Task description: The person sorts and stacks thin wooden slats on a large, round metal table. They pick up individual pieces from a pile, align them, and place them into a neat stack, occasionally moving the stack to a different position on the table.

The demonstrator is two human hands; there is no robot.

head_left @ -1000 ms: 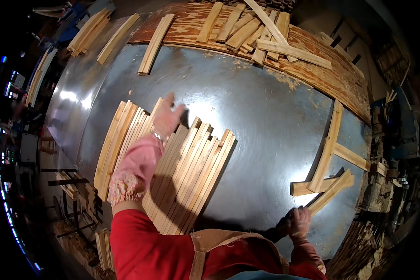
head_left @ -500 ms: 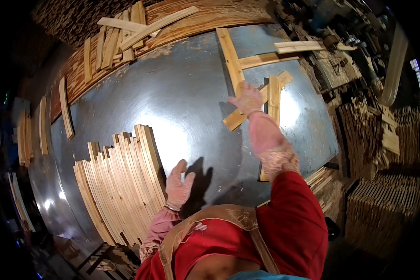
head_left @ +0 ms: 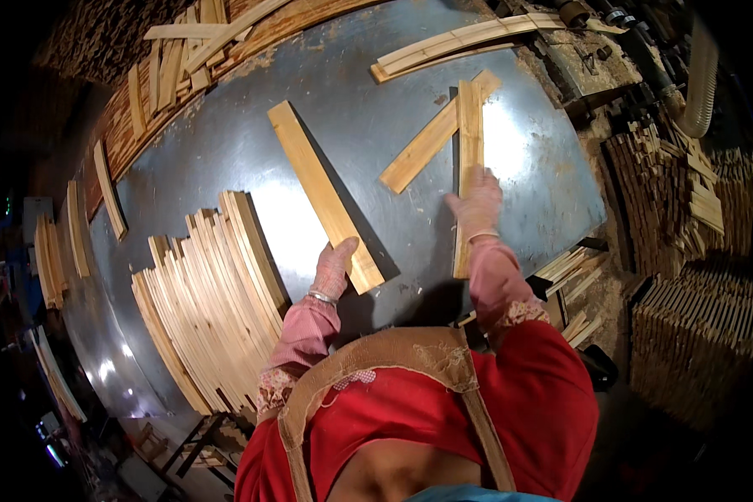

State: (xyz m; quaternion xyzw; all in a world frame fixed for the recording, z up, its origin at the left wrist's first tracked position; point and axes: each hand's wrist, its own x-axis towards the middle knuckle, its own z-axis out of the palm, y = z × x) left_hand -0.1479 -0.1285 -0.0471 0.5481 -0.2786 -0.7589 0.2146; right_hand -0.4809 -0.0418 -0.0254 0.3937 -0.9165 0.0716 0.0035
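My left hand (head_left: 333, 269), in a pale glove, is closed on the near end of a wooden board (head_left: 318, 184). The board slants away to the far left over the metal tabletop (head_left: 226, 151), its shadow along its right side. My right hand (head_left: 478, 205), also gloved and slightly blurred, lies over a second board (head_left: 469, 125), thumb spread to the left and fingers stretched out. That board points away from me and crosses on top of another slanting board (head_left: 422, 155). Left of my left hand, several narrow boards stand packed in a row (head_left: 213, 284).
Long strips (head_left: 460, 42) lie at the far right beside machinery (head_left: 590, 58). A loose pile of boards (head_left: 184, 58) rests on the rust-coloured far ledge. Single strips (head_left: 110, 188) lie at the left. Stacked wood (head_left: 694, 335) and a ribbed hose (head_left: 701, 84) are on the right.
The board that was under my right hand now lies nearer and further left, in my left hand. My right hand has drawn back to the upright board. The view has shifted slightly.
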